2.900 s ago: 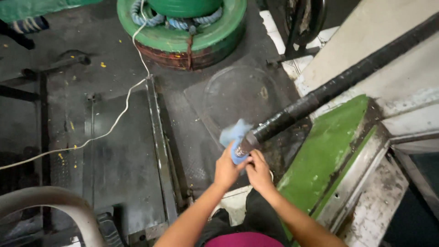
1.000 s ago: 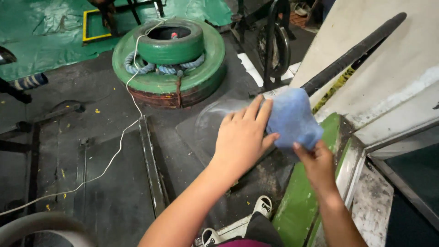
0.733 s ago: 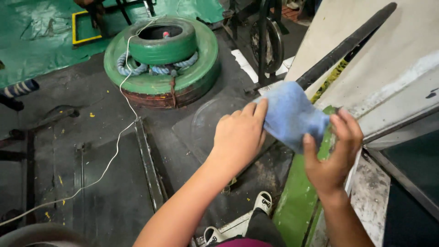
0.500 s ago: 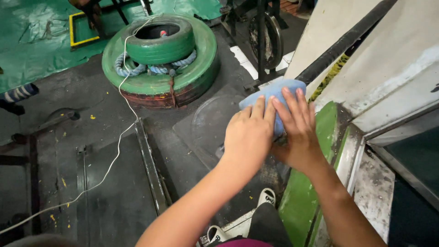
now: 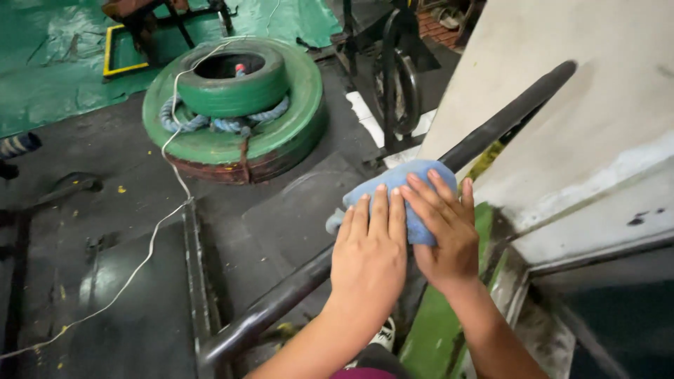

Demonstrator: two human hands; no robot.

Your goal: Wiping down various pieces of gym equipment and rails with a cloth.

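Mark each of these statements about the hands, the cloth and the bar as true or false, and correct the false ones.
1. Both hands press a blue cloth onto the dark bar. True.
2. The left hand holds the white cord. False: the cord lies on the floor, apart from both hands.
3. The right hand lies flat on the cloth with fingers spread. True.
4. The green tyres are stacked on the green ledge beside the bar. False: they sit on the floor, far beyond the hands.
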